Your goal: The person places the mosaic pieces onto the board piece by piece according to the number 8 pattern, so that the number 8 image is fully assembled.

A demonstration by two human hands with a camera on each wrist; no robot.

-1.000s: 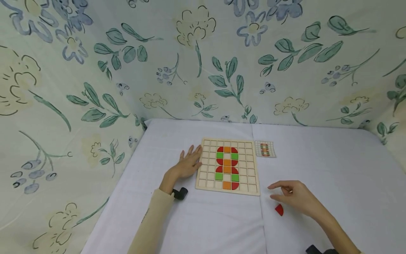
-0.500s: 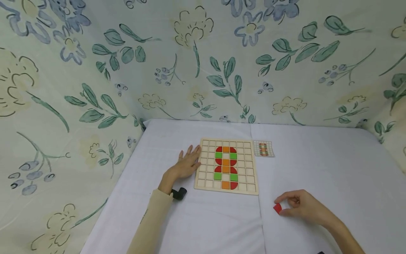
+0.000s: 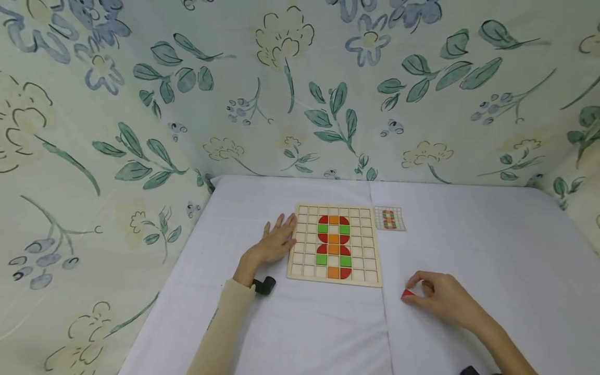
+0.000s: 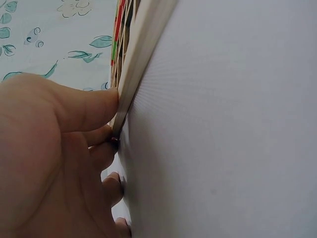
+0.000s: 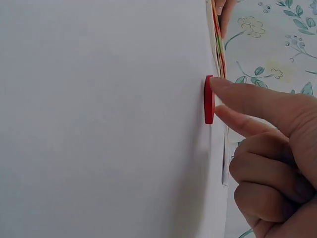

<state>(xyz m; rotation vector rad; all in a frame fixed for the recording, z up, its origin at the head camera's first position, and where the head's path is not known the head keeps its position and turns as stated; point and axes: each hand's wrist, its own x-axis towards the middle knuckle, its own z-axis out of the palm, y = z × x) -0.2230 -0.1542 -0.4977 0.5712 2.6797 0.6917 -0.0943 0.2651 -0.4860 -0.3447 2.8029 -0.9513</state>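
A square wooden grid board [image 3: 365, 250] lies mid-table, with red quarter-circle, orange square and green square pieces in its middle columns. My left hand [image 3: 272, 245] lies flat beside the board's left edge, fingers spread and mostly straight. In the left wrist view its thumb [image 4: 91, 106] touches the board's side [image 4: 136, 57]. Right of the board, near the front, my right hand [image 3: 447, 297] pinches a red quarter-circle piece [image 3: 407, 294] between thumb and index finger. The right wrist view shows this piece [image 5: 209, 100] edge-on, low over the cloth; whether it touches the cloth I cannot tell.
A small pattern card [image 3: 390, 219] with a gridded picture of coloured shapes lies beside the board's upper right corner. White cloth [image 3: 328, 328] covers the table. A flower-patterned curtain [image 3: 300, 104] hangs behind and to the left. A black wrist device [image 3: 265, 285] sits at the left wrist.
My right hand first moved back toward the red piece on the cloth and took it between thumb and index finger. Hand and piece then shifted slightly forward. The left hand stayed put.
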